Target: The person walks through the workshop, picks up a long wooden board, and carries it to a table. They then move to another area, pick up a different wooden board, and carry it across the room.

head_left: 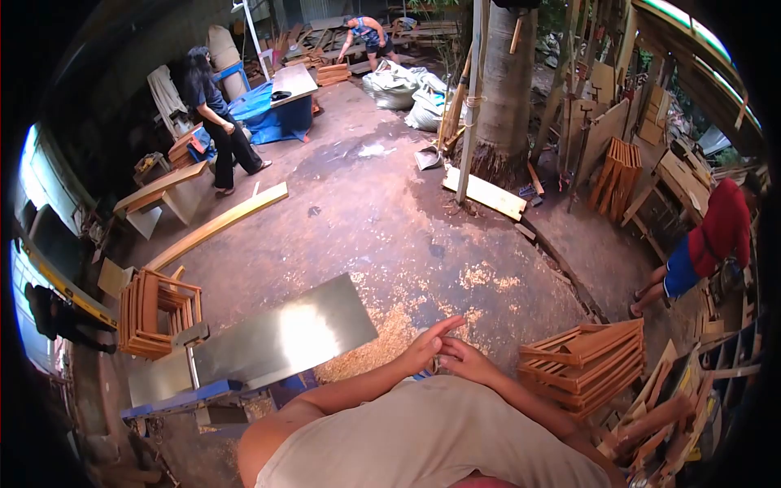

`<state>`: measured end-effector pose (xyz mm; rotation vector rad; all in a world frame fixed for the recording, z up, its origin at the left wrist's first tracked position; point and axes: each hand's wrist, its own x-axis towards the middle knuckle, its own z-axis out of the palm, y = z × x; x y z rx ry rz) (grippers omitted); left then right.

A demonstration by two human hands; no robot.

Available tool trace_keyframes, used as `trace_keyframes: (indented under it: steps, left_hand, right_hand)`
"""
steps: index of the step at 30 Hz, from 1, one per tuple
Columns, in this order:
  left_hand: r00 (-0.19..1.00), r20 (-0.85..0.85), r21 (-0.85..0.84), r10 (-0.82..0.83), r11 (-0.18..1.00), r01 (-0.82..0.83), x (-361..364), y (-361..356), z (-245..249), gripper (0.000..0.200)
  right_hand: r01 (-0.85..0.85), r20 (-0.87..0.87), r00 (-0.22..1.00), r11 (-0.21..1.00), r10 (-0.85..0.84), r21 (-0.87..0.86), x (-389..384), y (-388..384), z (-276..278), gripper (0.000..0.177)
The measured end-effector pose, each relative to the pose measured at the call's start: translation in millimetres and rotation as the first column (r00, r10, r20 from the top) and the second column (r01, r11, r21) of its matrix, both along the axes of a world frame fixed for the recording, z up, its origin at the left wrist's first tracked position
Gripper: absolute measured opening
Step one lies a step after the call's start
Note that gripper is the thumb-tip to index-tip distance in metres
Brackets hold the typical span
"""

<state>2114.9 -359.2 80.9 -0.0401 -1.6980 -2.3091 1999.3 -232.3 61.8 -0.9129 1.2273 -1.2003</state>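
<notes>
My left hand (pixel 425 348) is in front of my chest, its fingers stretched out to the right. My right hand (pixel 467 361) meets it there, its fingers pointing left and touching or overlapping the left hand. I see nothing held in either hand, though the palms are partly hidden. To the left of my hands is a woodworking machine with a long, shiny metal bed (pixel 285 332) and a blue edge. Wood shavings (pixel 389 335) lie on the floor just beyond my hands. To the right stands a stack of slatted wooden frames (pixel 582 362).
More wooden frames (pixel 159 313) stand at left, near a long board (pixel 220 226) on the floor. One person (pixel 220 114) stands at back left, another (pixel 370 39) bends at the back, and a third (pixel 708 240) is at right. White sacks (pixel 392 86) sit near a tree trunk (pixel 506 89).
</notes>
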Motion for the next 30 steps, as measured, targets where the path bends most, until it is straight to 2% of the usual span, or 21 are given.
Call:
trace_keyframes:
  steps: [1,3,5,7,9,11,15,17,18,19,22,23,24,25,27,30]
  left_hand:
    - [1.000,-0.007,0.004,-0.004,1.000,0.004,-18,-12,-5,0.089]
    - [0.993,-0.052,0.126,-0.110,0.985,0.116,-59,-42,-12,0.084]
    - [0.986,-0.076,0.129,-0.151,0.979,0.160,-105,-76,-19,0.085]
    - [0.970,-0.122,0.000,-0.212,0.977,0.213,-153,-116,-10,0.089]
    - [0.954,-0.131,-0.018,-0.269,0.963,0.269,-187,-156,8,0.089]
    - [0.911,-0.124,-0.095,-0.393,0.919,0.384,-211,-196,30,0.089]
    - [0.898,-0.086,-0.132,-0.432,0.898,0.420,-246,-250,41,0.089]
    - [0.925,-0.083,-0.065,-0.372,0.928,0.367,-257,-268,40,0.090]
    - [0.933,-0.106,0.046,-0.345,0.935,0.351,-262,-276,38,0.084]
    - [0.936,-0.096,0.045,-0.338,0.938,0.343,-268,-286,32,0.084]
    - [0.995,-0.053,-0.015,-0.090,0.996,0.089,-290,-317,11,0.086]
    - [0.996,-0.048,-0.022,-0.073,0.997,0.072,-298,-329,4,0.086]
    - [0.998,-0.061,-0.023,0.024,0.999,-0.026,-305,-342,3,0.086]
    - [0.990,-0.069,-0.022,0.124,0.992,-0.126,-311,-353,2,0.086]
    - [0.979,-0.010,0.010,0.203,0.979,-0.203,-320,-378,2,0.086]
    - [0.918,0.028,-0.074,0.396,0.917,-0.393,-342,-422,6,0.089]
  right_hand:
    - [-0.010,-0.045,0.999,1.000,0.010,0.016,-19,-11,0,0.056]
    - [-0.011,-0.068,0.998,1.000,0.013,0.029,-59,-32,8,0.057]
    - [-0.010,-0.104,0.995,0.999,0.015,0.042,-98,-58,17,0.058]
    - [0.025,-0.089,0.996,0.990,-0.013,0.135,-135,-90,34,0.061]
    - [0.024,-0.086,0.996,0.992,-0.013,0.125,-166,-122,55,0.062]
    - [-0.035,-0.216,0.975,0.993,0.059,0.116,-194,-154,72,0.063]
    - [-0.151,-0.230,0.959,0.984,0.169,0.091,-238,-205,75,0.066]
    - [-0.218,-0.194,0.950,0.964,0.245,0.152,-252,-231,92,0.070]
    - [-0.253,-0.172,0.945,0.955,0.278,0.152,-263,-244,90,0.072]
    - [-0.262,-0.165,0.944,0.954,0.285,0.145,-274,-257,83,0.072]
    - [-0.360,-0.153,0.914,0.925,0.376,0.121,-309,-305,57,0.070]
    - [-0.393,-0.110,0.910,0.917,0.399,0.072,-319,-323,49,0.069]
    - [-0.427,-0.064,0.902,0.904,0.427,0.020,-329,-343,42,0.069]
    - [-0.447,-0.054,0.893,0.894,0.447,0.009,-340,-363,36,0.069]
    - [-0.495,-0.058,0.867,0.869,0.495,0.024,-361,-404,26,0.070]
    - [-0.570,0.123,0.814,0.821,0.567,-0.009,-389,-465,34,0.067]
